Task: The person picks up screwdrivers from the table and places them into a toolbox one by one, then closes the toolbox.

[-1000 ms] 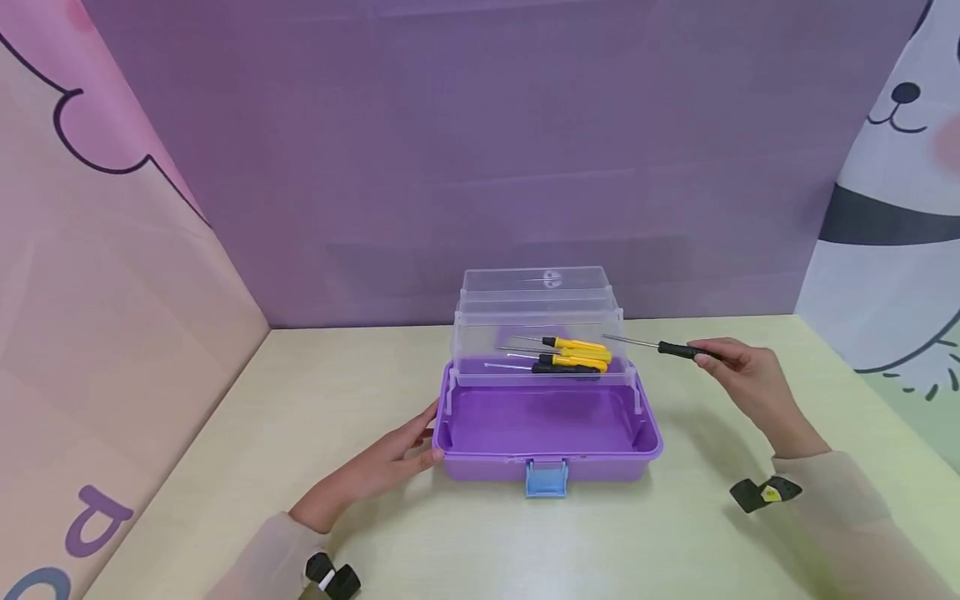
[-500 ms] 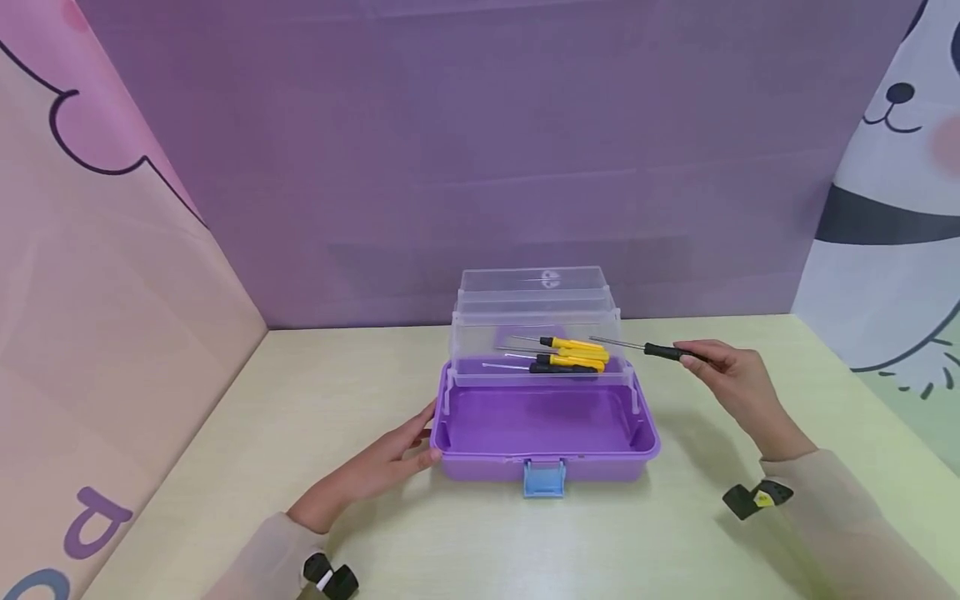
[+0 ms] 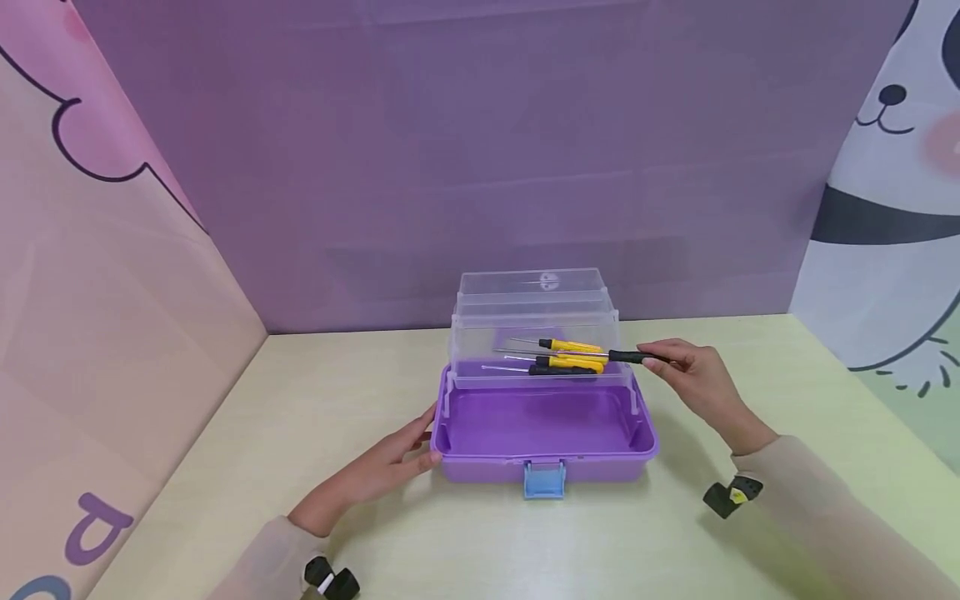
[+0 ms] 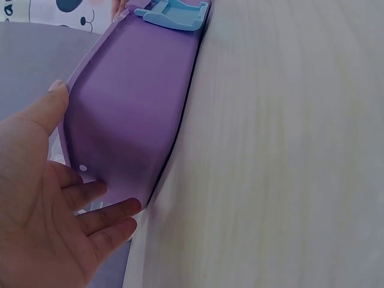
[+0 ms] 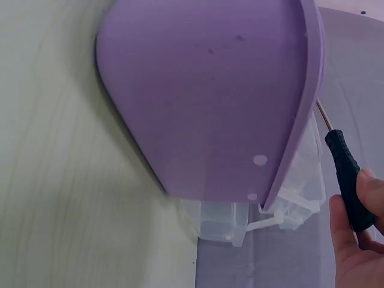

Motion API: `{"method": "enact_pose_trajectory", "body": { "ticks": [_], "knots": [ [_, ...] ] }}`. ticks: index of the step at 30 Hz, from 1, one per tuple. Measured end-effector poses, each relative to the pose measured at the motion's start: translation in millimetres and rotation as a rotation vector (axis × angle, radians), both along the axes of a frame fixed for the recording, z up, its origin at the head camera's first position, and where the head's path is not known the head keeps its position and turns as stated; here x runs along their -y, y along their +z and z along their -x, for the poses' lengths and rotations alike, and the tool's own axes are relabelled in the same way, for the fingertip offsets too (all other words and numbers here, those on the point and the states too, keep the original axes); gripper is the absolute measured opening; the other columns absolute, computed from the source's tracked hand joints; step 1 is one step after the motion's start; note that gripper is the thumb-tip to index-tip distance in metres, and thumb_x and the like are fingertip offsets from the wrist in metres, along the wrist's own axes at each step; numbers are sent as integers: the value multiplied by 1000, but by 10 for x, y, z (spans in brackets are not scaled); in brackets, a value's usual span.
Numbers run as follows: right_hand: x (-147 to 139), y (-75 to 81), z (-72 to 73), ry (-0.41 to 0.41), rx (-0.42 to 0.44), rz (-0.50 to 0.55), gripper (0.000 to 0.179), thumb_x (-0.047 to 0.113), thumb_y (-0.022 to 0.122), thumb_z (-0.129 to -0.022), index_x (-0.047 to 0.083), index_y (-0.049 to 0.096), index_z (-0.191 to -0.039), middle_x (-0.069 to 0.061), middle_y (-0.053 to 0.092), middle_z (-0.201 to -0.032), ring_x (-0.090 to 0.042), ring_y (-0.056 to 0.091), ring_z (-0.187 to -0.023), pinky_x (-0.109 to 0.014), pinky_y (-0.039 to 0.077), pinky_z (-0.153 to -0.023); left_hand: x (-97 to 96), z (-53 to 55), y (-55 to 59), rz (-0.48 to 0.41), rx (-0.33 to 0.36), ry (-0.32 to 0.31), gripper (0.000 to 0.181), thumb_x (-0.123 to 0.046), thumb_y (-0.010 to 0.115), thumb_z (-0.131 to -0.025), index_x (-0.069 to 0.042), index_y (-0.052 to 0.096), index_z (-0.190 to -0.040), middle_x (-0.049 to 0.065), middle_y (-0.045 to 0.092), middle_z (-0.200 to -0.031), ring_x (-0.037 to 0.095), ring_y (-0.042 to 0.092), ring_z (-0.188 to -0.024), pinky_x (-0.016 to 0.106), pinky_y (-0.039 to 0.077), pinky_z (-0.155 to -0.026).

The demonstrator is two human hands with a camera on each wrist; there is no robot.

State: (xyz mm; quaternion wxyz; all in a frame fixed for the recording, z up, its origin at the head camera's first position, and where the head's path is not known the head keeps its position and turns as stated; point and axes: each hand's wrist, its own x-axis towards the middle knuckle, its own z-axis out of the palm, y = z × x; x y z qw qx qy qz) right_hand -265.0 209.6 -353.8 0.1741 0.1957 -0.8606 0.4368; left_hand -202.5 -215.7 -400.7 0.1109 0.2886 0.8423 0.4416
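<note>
My right hand (image 3: pixel 701 385) pinches a black-handled screwdriver (image 3: pixel 627 356) by its handle, held level with the metal shaft pointing left over the clear upper tray (image 3: pixel 480 333) of a purple toolbox (image 3: pixel 480 472). In that tray lie several screwdrivers with yellow handles (image 3: pixel 573 345) and one more black-handled screwdriver (image 3: pixel 562 370). At the box's left end my left hand (image 3: pixel 375 477) rests with its fingertips and thumb against the wall, the fingers loosely extended. The right wrist view shows the held screwdriver's black handle (image 5: pixel 348 180) between thumb and fingers, its tip hidden behind the box.
The toolbox is open, its clear tiers folded up at the back and its purple bottom compartment (image 3: pixel 543 421) facing up. A blue latch (image 3: pixel 544 480) hangs at the front. A purple backdrop (image 3: pixel 525 167) stands right behind the pale wooden table (image 3: pixel 352 375).
My right hand has moved left with the screwdriver, bringing its shaft from the tray's right edge to above the tray. The left hand stays at the box.
</note>
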Motion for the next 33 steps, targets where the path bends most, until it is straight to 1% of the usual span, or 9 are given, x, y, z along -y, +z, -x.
{"method": "enact_pose_trajectory", "body": {
  "ticks": [4, 8, 13, 17, 20, 22, 25, 29, 33],
  "knots": [
    [62, 19, 10, 31, 1, -31, 24, 7, 65, -88, -5, 68, -109, -19, 66, -101, -8, 41, -60, -20, 34, -48, 3, -2, 0, 5, -4, 1, 70, -25, 49, -99, -20, 5, -153, 15, 18, -155, 39, 43, -127, 59, 35, -102],
    [138, 41, 27, 27, 9, -45, 24, 6, 65, -88, -4, 69, -109, -17, 67, -101, -9, 44, -64, -19, 36, -50, 7, -5, 4, 12, -7, 7, 70, -25, 49, -99, -18, 5, -153, 17, 18, -155, 40, 42, -128, 59, 36, -102],
    [216, 48, 46, 32, 41, -68, 26, 8, 65, -89, -5, 67, -111, -16, 67, -103, -11, 53, -78, -14, 45, -61, 16, 4, 7, 20, -15, 5, 69, -25, 48, -99, -18, 5, -153, 19, 18, -154, 44, 39, -128, 61, 35, -101],
    [283, 53, 60, 48, 67, -59, 27, 7, 64, -89, -5, 66, -113, -17, 66, -105, -18, 59, -88, -12, 48, -67, 26, 10, 0, 14, -11, 8, 69, -25, 49, -99, -20, 6, -153, 16, 18, -155, 41, 41, -128, 60, 35, -102],
    [344, 56, 76, 65, 107, -52, 27, 7, 64, -89, -5, 66, -114, -18, 65, -108, -27, 61, -96, -10, 48, -71, 43, -5, -15, 13, -12, 14, 69, -24, 49, -99, -19, 6, -153, 16, 19, -155, 40, 41, -128, 59, 35, -103],
    [385, 57, 90, 80, 127, -52, 28, 7, 64, -89, -5, 66, -114, -18, 65, -108, -29, 61, -99, -10, 49, -73, 54, -21, -22, 19, -16, 16, 69, -24, 48, -99, -17, 6, -153, 18, 18, -155, 41, 41, -128, 59, 35, -103],
    [446, 64, 108, 93, 136, -52, 28, 8, 65, -89, -3, 66, -114, -17, 65, -108, -29, 62, -98, -11, 50, -73, 67, -38, -16, 24, -17, 26, 69, -24, 49, -99, -16, 6, -153, 19, 20, -154, 42, 39, -129, 59, 34, -103],
    [507, 69, 125, 90, 137, -55, 28, 10, 65, -89, -1, 67, -114, -16, 65, -108, -28, 62, -96, -13, 51, -72, 74, -41, 0, 28, -15, 44, 69, -24, 49, -99, -18, 6, -153, 17, 20, -154, 41, 38, -131, 57, 34, -104],
    [549, 67, 139, 83, 151, -59, 28, 12, 65, -89, 0, 67, -115, -15, 65, -108, -27, 62, -96, -13, 51, -72, 78, -33, 4, 27, -11, 42, 70, -24, 49, -99, -18, 5, -153, 16, 17, -155, 40, 36, -132, 57, 33, -105]
  ]
}}
